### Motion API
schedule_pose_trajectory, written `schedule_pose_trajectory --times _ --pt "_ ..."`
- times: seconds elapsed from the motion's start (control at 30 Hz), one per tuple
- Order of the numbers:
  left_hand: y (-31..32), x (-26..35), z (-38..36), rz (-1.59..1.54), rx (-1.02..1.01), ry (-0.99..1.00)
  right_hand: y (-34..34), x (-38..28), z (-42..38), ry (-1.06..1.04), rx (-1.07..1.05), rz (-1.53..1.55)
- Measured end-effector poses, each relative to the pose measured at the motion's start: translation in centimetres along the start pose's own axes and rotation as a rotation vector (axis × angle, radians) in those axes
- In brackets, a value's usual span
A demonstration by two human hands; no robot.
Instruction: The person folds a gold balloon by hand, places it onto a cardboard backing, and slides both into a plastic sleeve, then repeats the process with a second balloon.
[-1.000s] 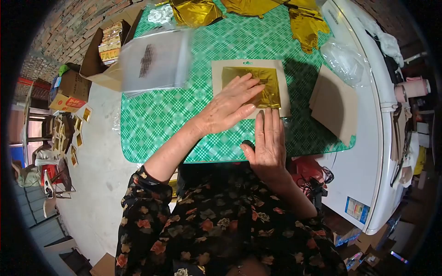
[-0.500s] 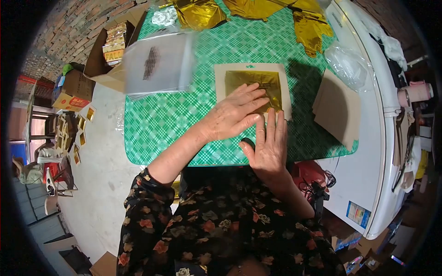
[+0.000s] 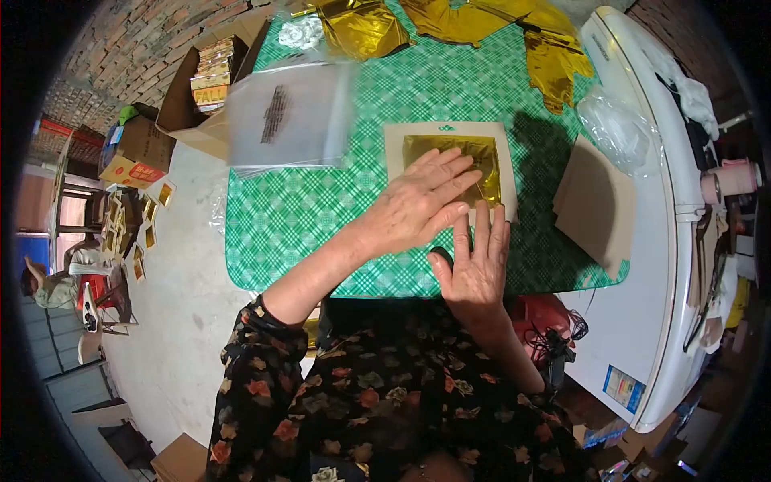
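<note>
A folded gold foil sheet (image 3: 490, 153) lies on a beige card (image 3: 393, 145) that has a hang hole at its top edge. My left hand (image 3: 422, 197) rests flat over the foil's lower left, fingers stretched out and thumb pointing right. Fingers up, my right hand (image 3: 474, 261) lies at the lower right edge of the card, its fingertips near the foil's bottom edge. Neither hand grips anything. Part of the foil and the card's lower edge are hidden under my hands.
Left of the card lies a stack of clear plastic bags (image 3: 297, 120). Beige cards (image 3: 594, 209) are piled at right. Gold foil pieces (image 3: 450, 24) lie at the far edge, and a clear plastic bag (image 3: 614, 128) is near the white fridge (image 3: 618, 337). Cardboard box (image 3: 181, 112) stands left.
The whole view has shifted slightly, so everything sits a little lower and further right. My hands stay nearly the same on the foil and card.
</note>
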State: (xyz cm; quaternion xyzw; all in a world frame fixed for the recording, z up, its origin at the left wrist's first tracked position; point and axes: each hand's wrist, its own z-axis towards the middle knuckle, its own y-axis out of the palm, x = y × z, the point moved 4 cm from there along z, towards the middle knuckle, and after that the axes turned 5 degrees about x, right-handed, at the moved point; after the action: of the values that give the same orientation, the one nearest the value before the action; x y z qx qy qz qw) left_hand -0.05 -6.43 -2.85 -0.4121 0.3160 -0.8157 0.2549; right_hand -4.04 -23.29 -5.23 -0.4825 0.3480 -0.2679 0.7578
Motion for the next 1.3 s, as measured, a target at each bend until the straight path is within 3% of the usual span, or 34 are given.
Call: schedule_pose_trajectory --times 0.47,0.6,0.73,0.83,0.87,0.97,1.03,1.1,1.3 --pt "3.4 -1.4 1.2 0.408 -0.095 -0.071 0.1 0.0 0.1 0.030 0.025 0.027" --pt "3.0 -0.9 1.5 0.405 -0.130 -0.096 -1.0 -0.2 0.2 -0.023 0.154 0.029" --pt "3.0 -0.6 1.7 0.431 -0.156 -0.097 -4.6 0.8 0.2 -0.219 0.135 0.176" --pt "3.0 -0.7 1.6 0.428 -0.176 -0.109 -8.3 6.5 2.5 -0.034 0.152 -0.121" --pt "3.0 -0.7 1.5 0.429 -0.179 -0.112 -7.7 12.5 2.2 0.174 0.229 0.314" --pt "3.1 -0.8 1.5 0.436 -0.176 -0.117 -14.1 20.3 8.3 0.035 0.625 -0.065" --pt "3.1 -0.8 1.5 0.438 -0.176 -0.120 -15.2 25.0 12.1 0.127 0.502 -0.347" --pt "3.0 -0.7 1.5 0.431 -0.172 -0.120 -14.9 29.2 14.4 0.202 0.411 -0.420" --pt "2.8 -0.5 1.7 0.428 -0.158 -0.105 -11.4 35.4 17.6 0.065 0.258 -0.632"
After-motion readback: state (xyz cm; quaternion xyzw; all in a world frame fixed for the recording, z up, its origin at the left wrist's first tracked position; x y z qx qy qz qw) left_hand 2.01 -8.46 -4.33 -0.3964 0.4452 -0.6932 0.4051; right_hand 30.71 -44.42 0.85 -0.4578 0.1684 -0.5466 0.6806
